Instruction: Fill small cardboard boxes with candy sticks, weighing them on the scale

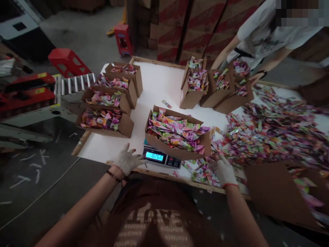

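Note:
A cardboard box (pixel 177 151) full of small, colourful candy packets (pixel 177 128) sits on a digital scale (pixel 169 161) with a lit blue display. My left hand (pixel 128 160), in a pale glove with bare fingertips, is open beside the scale's left end, fingers spread and holding nothing. To the right of the box, my right hand (pixel 223 169), gloved the same way, is over the loose packets (pixel 205 173). Its fingers reach out toward the box's near right corner and look apart, though the tips are dim against the packets.
Several filled boxes (pixel 125 128) line the table's left side, by a roller conveyor (pixel 78 84). More filled boxes (pixel 191 97) stand at the back right, where a co-worker (pixel 267 41) reaches in. A packet heap (pixel 277 127) covers the right side. Another box (pixel 275 192) is at the near right.

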`<action>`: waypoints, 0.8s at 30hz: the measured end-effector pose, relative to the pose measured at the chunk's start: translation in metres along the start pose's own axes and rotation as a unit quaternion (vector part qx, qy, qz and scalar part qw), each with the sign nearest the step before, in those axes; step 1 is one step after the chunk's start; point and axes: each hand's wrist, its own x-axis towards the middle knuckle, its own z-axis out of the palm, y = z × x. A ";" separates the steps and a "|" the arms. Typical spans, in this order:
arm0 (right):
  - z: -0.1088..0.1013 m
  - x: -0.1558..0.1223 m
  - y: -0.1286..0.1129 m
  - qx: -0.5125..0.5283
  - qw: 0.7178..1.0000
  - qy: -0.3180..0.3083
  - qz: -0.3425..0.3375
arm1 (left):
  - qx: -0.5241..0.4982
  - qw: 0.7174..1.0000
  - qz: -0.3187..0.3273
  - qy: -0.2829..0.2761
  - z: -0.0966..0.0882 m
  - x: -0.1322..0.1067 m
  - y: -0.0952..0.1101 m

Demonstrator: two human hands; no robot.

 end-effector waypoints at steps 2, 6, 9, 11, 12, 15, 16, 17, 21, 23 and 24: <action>0.017 -0.008 -0.027 0.043 0.997 -0.060 0.004 | -0.025 0.998 -0.055 -0.011 0.026 0.010 -0.009; 0.073 -0.017 -0.089 -0.065 0.960 -0.228 -0.150 | -0.102 0.986 -0.072 -0.109 0.081 0.030 -0.025; 0.102 -0.019 -0.140 -0.257 0.907 -0.221 -0.249 | -0.115 0.989 0.001 -0.095 0.105 0.040 -0.027; 0.111 -0.024 -0.173 -0.398 0.843 -0.162 -0.324 | -0.100 0.993 0.019 -0.061 0.111 0.044 -0.023; 0.115 -0.028 -0.187 -0.455 0.798 -0.140 -0.370 | -0.088 0.995 0.017 -0.052 0.112 0.044 -0.020; 0.141 -0.039 -0.210 -0.570 0.657 -0.197 -0.453 | -0.068 0.997 -0.002 -0.028 0.112 0.043 -0.015; 0.153 -0.042 -0.211 -0.611 0.608 -0.242 -0.445 | -0.066 0.998 -0.008 -0.014 0.110 0.041 -0.014; 0.166 -0.043 -0.211 -0.650 0.564 -0.278 -0.427 | -0.065 0.998 -0.012 0.004 0.108 0.040 -0.014; 0.199 -0.038 -0.210 -0.706 0.478 -0.333 -0.403 | -0.052 0.998 -0.023 0.034 0.090 0.029 -0.013; 0.195 -0.033 -0.217 -0.675 0.494 -0.334 -0.433 | -0.046 0.998 -0.017 0.033 0.075 0.022 -0.012; 0.189 -0.029 -0.221 -0.650 0.517 -0.330 -0.449 | -0.044 0.998 -0.012 0.037 0.066 0.019 -0.012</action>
